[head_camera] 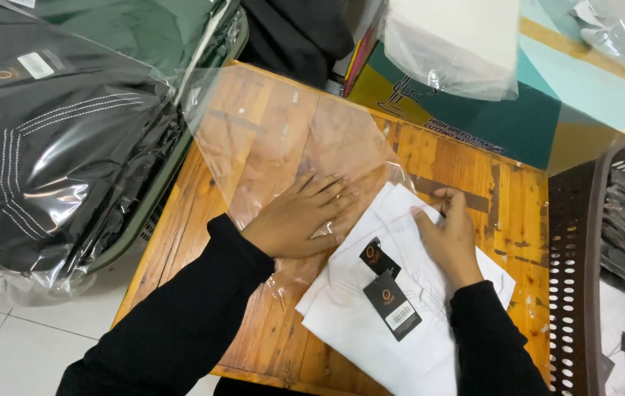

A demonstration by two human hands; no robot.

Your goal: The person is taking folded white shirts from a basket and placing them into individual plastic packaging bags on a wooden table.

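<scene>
left hand [299, 218] flat, fingers spread, palm down on clear plastic bag [283, 139], grasping nothing. right hand [450, 236] rests on folded white garment [400, 323], fingers curled at its upper edge by bag mouth (pinch or mere press: cannot tell). garment lies on wooden table [517, 213], black hang tags [393, 297] on top. brown perforated basket [572, 293] at right, bagged dark clothes [56, 139] stacked at left.

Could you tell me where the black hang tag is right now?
The black hang tag lies on the folded white garment, lower centre of the head view, beside the right hand.
</scene>
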